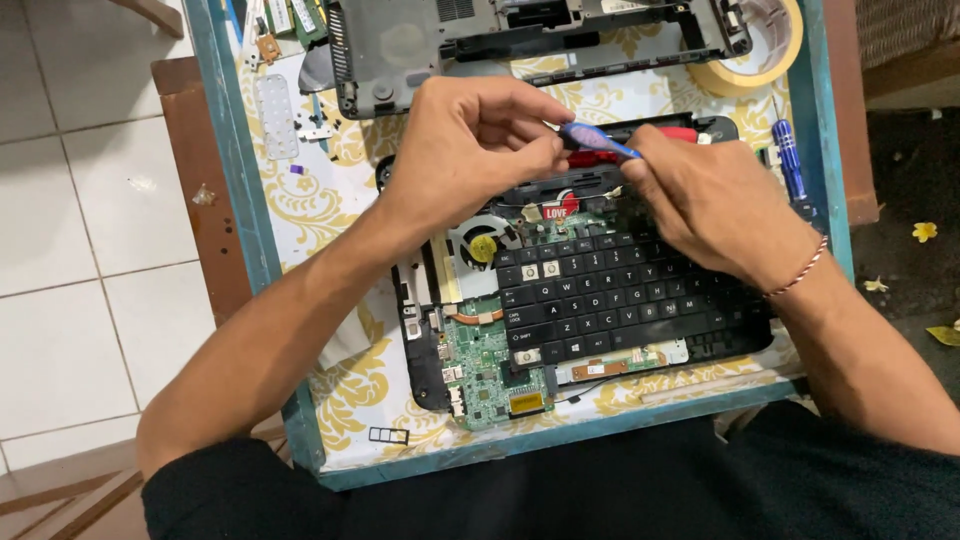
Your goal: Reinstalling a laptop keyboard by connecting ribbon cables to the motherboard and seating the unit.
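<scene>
An opened laptop base lies on a patterned board, with its black keyboard [620,295] resting over a green circuit board [485,365] and a cooling fan [482,245]. My left hand [470,140] hovers over the laptop's top edge, fingers pinched at the tip end of a small blue-handled screwdriver [597,140]. My right hand [715,205] grips the same screwdriver from the right, just above the keyboard's upper edge. A red part [680,133] shows behind the hands.
A grey laptop shell [420,50] lies at the top of the board. A roll of yellow tape [770,45] sits top right, a second blue screwdriver [790,160] at the right edge. A perforated metal plate [277,115] and small parts lie top left. The teal frame [225,150] borders white floor tiles.
</scene>
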